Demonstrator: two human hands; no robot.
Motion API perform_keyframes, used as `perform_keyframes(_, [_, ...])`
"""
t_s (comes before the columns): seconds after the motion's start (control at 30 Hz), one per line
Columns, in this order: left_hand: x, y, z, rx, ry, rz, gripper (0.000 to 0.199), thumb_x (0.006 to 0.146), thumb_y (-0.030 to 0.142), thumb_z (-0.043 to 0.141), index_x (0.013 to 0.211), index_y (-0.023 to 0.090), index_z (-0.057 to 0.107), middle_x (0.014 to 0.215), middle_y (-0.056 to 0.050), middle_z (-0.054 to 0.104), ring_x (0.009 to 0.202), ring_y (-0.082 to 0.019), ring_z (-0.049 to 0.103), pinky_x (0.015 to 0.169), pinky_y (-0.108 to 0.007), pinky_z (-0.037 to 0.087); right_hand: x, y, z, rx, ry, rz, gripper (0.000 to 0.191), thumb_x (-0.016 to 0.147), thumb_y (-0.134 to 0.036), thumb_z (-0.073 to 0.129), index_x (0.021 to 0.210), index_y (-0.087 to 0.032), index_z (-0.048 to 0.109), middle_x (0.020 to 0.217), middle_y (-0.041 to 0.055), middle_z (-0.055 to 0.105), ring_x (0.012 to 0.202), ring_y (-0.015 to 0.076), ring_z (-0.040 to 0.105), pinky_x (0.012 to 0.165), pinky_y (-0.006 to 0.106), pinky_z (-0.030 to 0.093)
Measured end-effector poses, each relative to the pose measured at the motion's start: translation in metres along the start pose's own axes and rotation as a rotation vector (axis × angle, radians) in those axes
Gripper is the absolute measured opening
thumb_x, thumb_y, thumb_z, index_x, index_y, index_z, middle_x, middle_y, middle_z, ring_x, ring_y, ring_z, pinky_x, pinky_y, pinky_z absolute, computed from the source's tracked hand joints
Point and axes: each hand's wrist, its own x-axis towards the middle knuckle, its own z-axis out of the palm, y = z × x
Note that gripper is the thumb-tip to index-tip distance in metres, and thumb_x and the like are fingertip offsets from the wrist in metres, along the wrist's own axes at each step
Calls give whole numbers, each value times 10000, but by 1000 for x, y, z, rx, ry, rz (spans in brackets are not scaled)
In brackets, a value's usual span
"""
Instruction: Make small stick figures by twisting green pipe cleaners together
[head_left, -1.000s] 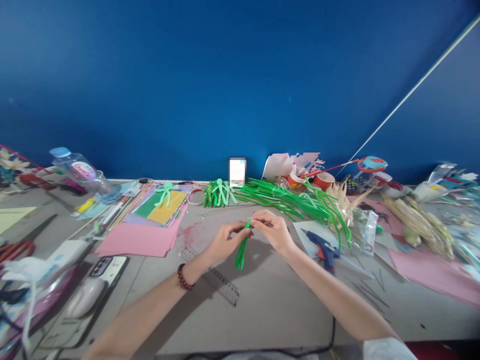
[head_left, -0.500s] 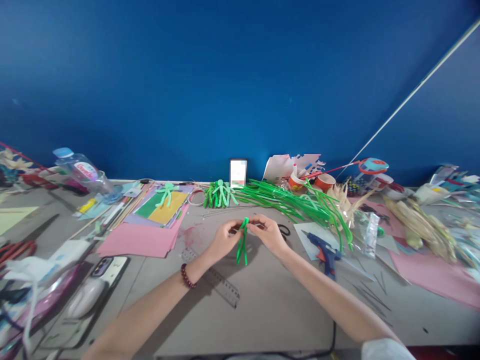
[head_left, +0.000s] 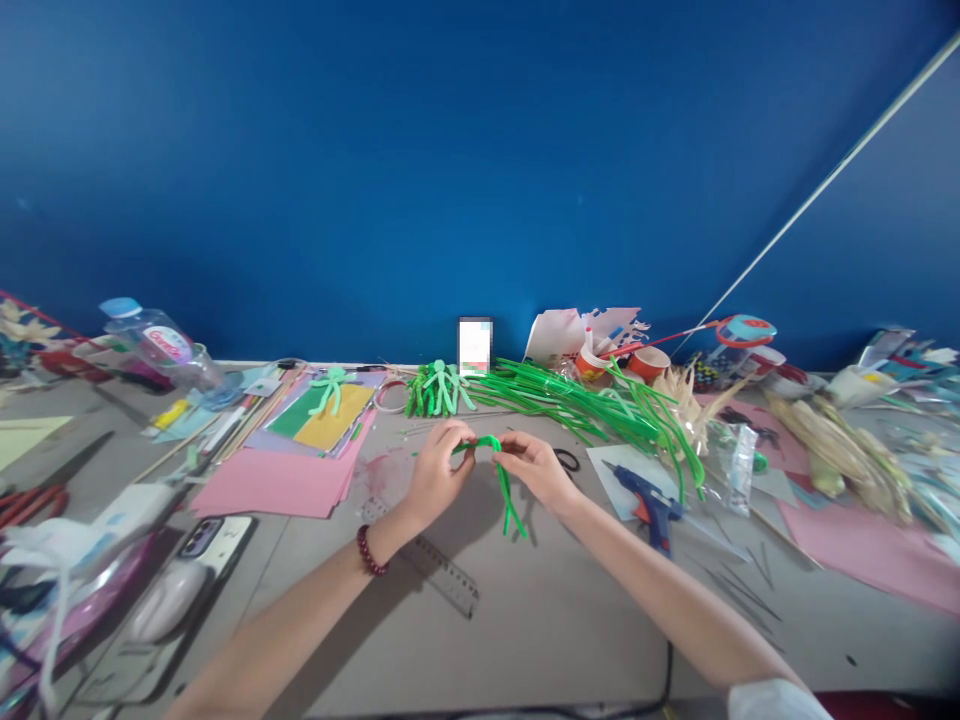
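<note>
A green pipe-cleaner figure (head_left: 506, 495) hangs between my two hands above the middle of the table, two strands dangling and crossing low down. My left hand (head_left: 441, 468) pinches a green strand that runs out to the left from its top. My right hand (head_left: 531, 466) is closed on the figure near its upper bend. Behind my hands stands a cluster of green pipe-cleaner figures (head_left: 439, 390), with a heap of loose green pipe cleaners (head_left: 555, 395) to its right. Another light green figure (head_left: 328, 390) lies on coloured sheets at the left.
A clear ruler (head_left: 446, 577) lies below my left hand. Black scissors handles (head_left: 568, 461) and a blue glue gun (head_left: 651, 503) are at the right. Pink paper (head_left: 270, 483), a phone (head_left: 214, 550) and a bottle (head_left: 161, 340) sit at the left.
My left hand has moved slightly left and turned, drawing a green strand sideways. The figure's dangling strands have swung to the right. My right hand has barely moved.
</note>
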Motion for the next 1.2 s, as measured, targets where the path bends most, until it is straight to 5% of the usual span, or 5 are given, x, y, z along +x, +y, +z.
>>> perform_keyframes(0.37, [1, 17, -1, -234, -150, 7, 124, 809, 166, 501, 920, 170, 557, 990, -82, 572, 914, -175, 551, 822, -301, 445, 0, -1, -2, -53, 11, -89, 227, 601, -345, 784, 687, -174, 662, 703, -17, 590, 626, 101, 533, 606, 233, 429])
perform_keyframes(0.67, [4, 16, -5, -272, -255, -51, 35, 763, 194, 559, 782, 165, 551, 762, -10, 515, 741, -136, 490, 703, -252, 416, -5, -8, 3, 40, -35, -32, 281, 595, -360, 790, 696, -173, 607, 649, -13, 585, 556, 103, 535, 501, 220, 441])
perform_keyframes(1.03, [8, 15, -9, -646, -374, -352, 258, 747, 399, 668, 736, 158, 577, 737, -19, 598, 730, -135, 555, 698, -260, 455, -11, -24, 1, -25, -88, -103, 251, 700, -410, 705, 712, -183, 598, 824, 19, 592, 598, 99, 530, 543, 238, 438])
perform_keyframes(1.2, [11, 20, -12, -818, -450, -456, 326, 698, 438, 711, 736, 144, 574, 665, -13, 581, 643, -127, 557, 630, -267, 453, -10, -27, -1, -141, -99, -186, 247, 712, -415, 698, 701, -184, 609, 898, 46, 600, 788, 151, 565, 716, 281, 458])
